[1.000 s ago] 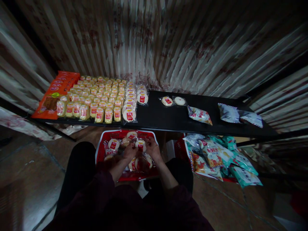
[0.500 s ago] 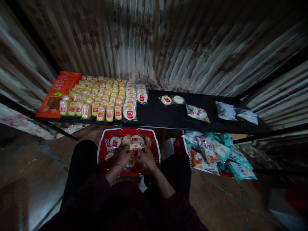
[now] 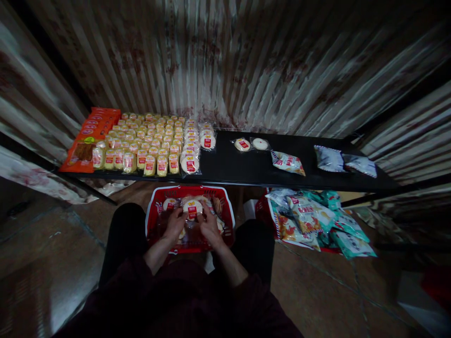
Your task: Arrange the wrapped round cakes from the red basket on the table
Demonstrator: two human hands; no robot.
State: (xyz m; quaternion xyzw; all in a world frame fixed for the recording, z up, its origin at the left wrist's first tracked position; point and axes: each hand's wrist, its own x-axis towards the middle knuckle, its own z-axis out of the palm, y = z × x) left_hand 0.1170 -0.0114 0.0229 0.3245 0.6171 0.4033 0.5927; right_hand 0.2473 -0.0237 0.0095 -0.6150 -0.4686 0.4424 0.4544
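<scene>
Over the red basket (image 3: 149,220) between my knees, I hold a clear-wrapped round white rice cracker (image 3: 192,209) with a red label. My left hand (image 3: 175,224) grips its left side, and my right hand (image 3: 209,227) grips its right side, fingers closed on the wrapper. More wrapped round crackers (image 3: 169,204) lie in the basket around my hands, partly hidden by them. On the black shelf (image 3: 229,164) ahead, matching packs (image 3: 190,164) stand in a full column, with a shorter column (image 3: 207,141) beside it at the back.
Rows of small yellow packs (image 3: 150,165) and orange bags (image 3: 79,152) fill the shelf's left end. Two round packs (image 3: 242,145) and a few pillow bags (image 3: 288,162) lie to the right. Another basket with snack bags (image 3: 306,216) stands below right.
Both hands have lifted the wrapped cracker slightly from among the others and shifted a little left. The view has tilted slightly.
</scene>
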